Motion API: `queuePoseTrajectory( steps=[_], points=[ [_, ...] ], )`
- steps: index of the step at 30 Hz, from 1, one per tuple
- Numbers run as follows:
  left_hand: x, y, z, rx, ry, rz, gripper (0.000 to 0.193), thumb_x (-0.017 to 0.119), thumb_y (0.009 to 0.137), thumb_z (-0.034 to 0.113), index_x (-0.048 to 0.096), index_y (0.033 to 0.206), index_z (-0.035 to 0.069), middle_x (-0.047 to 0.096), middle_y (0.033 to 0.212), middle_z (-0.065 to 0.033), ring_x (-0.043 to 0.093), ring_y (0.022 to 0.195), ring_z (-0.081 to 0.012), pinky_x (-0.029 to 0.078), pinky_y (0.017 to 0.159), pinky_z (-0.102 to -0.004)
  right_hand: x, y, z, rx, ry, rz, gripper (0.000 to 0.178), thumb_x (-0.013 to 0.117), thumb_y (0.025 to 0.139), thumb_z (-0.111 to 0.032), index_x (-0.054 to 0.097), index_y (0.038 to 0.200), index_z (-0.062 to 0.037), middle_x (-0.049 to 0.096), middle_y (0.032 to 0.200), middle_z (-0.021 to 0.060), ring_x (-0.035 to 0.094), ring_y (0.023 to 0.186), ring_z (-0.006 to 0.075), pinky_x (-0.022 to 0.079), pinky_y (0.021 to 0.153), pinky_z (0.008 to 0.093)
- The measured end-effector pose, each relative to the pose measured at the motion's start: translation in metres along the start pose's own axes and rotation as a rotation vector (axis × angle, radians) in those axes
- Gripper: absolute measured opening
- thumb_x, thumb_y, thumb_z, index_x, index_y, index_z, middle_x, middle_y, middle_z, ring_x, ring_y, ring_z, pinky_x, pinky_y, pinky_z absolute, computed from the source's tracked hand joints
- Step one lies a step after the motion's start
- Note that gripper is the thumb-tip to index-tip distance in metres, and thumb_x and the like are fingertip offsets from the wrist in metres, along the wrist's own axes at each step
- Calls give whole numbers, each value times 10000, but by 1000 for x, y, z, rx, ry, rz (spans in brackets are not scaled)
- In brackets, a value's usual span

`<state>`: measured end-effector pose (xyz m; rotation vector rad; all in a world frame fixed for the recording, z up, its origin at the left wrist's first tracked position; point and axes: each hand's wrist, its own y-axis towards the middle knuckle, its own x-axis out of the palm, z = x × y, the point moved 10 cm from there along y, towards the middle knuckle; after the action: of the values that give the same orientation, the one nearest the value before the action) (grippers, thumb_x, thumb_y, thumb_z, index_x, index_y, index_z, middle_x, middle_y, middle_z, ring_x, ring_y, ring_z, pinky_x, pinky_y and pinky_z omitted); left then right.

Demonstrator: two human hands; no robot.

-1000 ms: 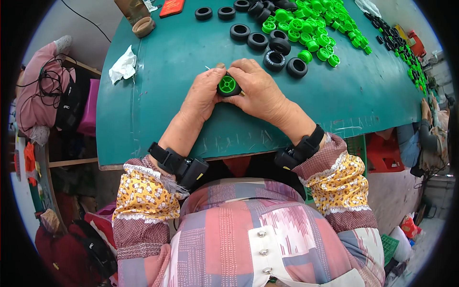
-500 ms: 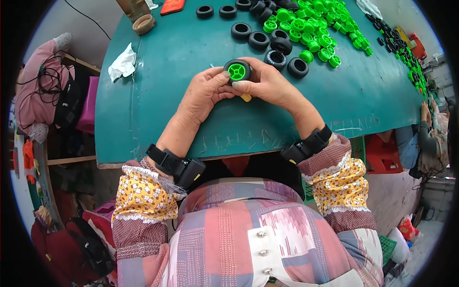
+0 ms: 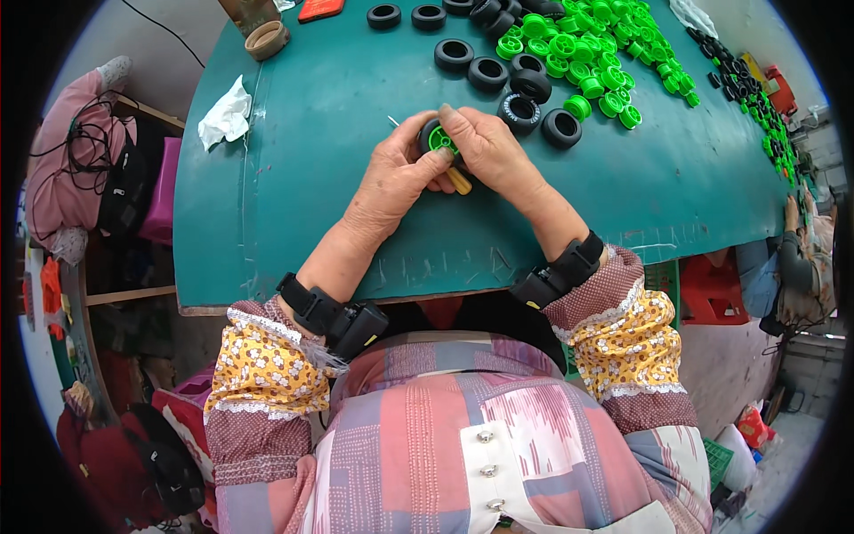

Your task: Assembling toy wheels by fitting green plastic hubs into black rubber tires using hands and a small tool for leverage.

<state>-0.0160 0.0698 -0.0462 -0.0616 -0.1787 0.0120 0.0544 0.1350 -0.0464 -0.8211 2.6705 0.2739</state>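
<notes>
Both of my hands meet over the table around a small toy wheel (image 3: 439, 139), a green spoked hub inside a black tire. My left hand (image 3: 391, 178) grips it from the left, thumb lying across the lower hub. My right hand (image 3: 500, 158) closes on it from the other side, thumb pressing near the top of the rim and covering much of the tire. Beneath the hands a tool's yellow handle (image 3: 459, 182) sticks out, and a thin metal tip shows past the left knuckles. Which fingers hold that tool is hidden.
Loose black tires (image 3: 487, 74) lie beyond my hands, beside a heap of green hubs (image 3: 605, 62) on the green table (image 3: 294, 205). A crumpled tissue (image 3: 227, 116) and a round tan container (image 3: 267, 40) are at left. Another person's arm (image 3: 792, 254) shows at far right.
My right thumb has moved up onto the wheel's rim, and the wheel has turned and is more covered. More of the yellow handle shows below the hands.
</notes>
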Motion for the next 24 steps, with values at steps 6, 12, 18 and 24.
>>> queuePoseTrajectory(
  steps=[6,12,18,24],
  points=[
    [1,2,0,27,-59,-74,490,583,827,171,383,1240,-1,557,872,-65,590,699,-125,481,646,-219,3,-2,3,80,297,-3,532,380,898,-453,549,723,19,568,631,79,518,560,161,414,515,269],
    [-11,3,-6,24,-165,43,449,585,826,162,408,1198,-18,564,917,-80,598,718,-127,496,658,-218,5,-11,12,297,461,-182,448,332,919,-435,520,829,-39,536,585,33,467,442,83,357,385,192],
    [-8,4,-8,-51,-212,9,415,580,835,178,438,1161,-35,578,903,-93,610,721,-136,502,660,-213,4,-11,11,226,336,-204,357,389,918,-361,522,837,-39,538,599,28,476,465,72,366,397,188],
    [-8,5,-12,-125,-193,7,357,580,826,163,488,1117,-23,591,866,-82,615,713,-141,503,660,-212,8,-16,-12,79,317,-267,341,504,868,-259,487,1106,-15,564,733,44,519,609,73,417,517,197]
  ],
)
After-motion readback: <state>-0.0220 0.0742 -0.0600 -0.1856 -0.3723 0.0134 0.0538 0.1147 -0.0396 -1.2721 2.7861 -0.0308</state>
